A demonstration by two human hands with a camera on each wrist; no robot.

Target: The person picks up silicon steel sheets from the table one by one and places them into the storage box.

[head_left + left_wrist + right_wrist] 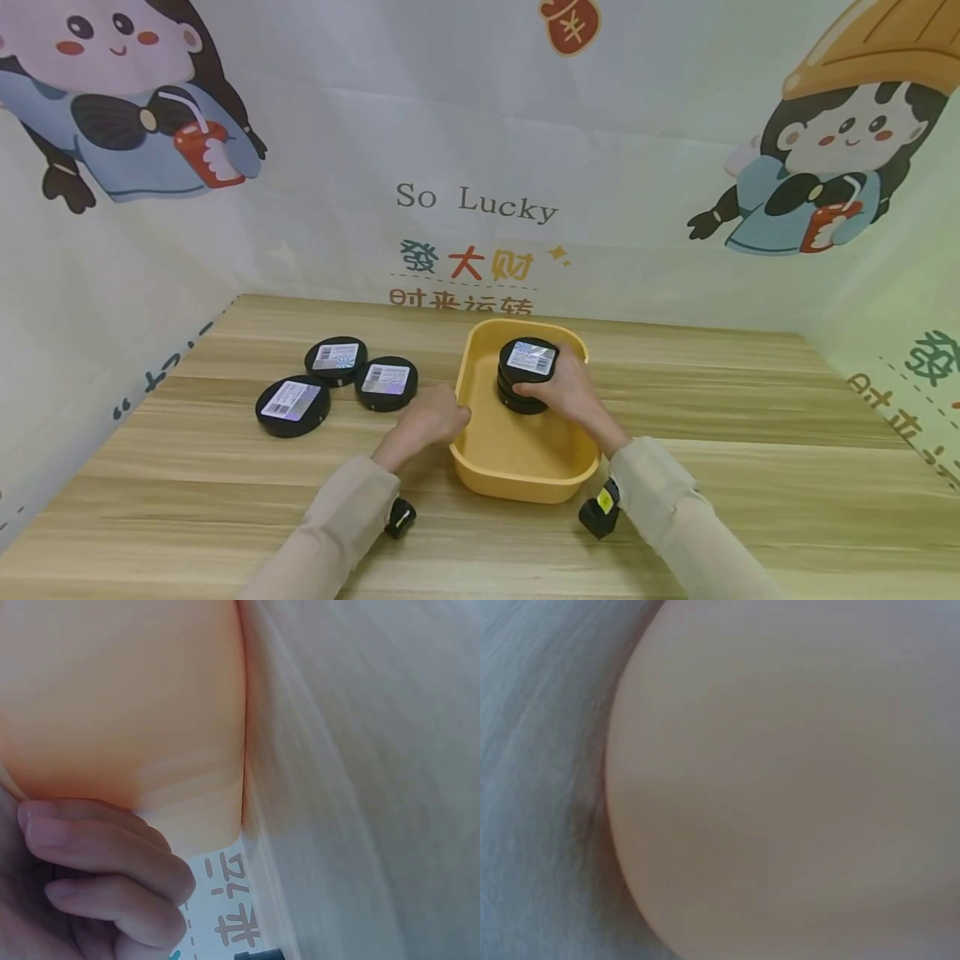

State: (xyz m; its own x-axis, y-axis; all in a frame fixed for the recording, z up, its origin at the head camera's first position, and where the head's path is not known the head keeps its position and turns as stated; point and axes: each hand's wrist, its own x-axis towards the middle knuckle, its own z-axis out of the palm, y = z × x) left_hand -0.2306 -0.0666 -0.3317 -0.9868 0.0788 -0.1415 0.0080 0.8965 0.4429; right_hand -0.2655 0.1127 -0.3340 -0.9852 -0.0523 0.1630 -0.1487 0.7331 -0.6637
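A yellow plastic bin (517,454) with rounded corners stands on the table. At its left rim my left hand (435,414) grips the edge with curled fingers; in the left wrist view these fingers (112,847) lie against the outer wall. Reaching over the right rim, my right hand (566,385) holds a black round case (528,358) with a white label facing up. Directly below it in the bin is another black round case (517,404), mostly covered. The right wrist view has only the bin's outer wall (780,780) and table, with my hand out of sight.
Left of the bin, three labelled black round cases lie close together: a back one (336,360), a right one (386,383) and a front one (292,407). A printed cloth (322,225) hangs behind and beside the wooden table (750,400).
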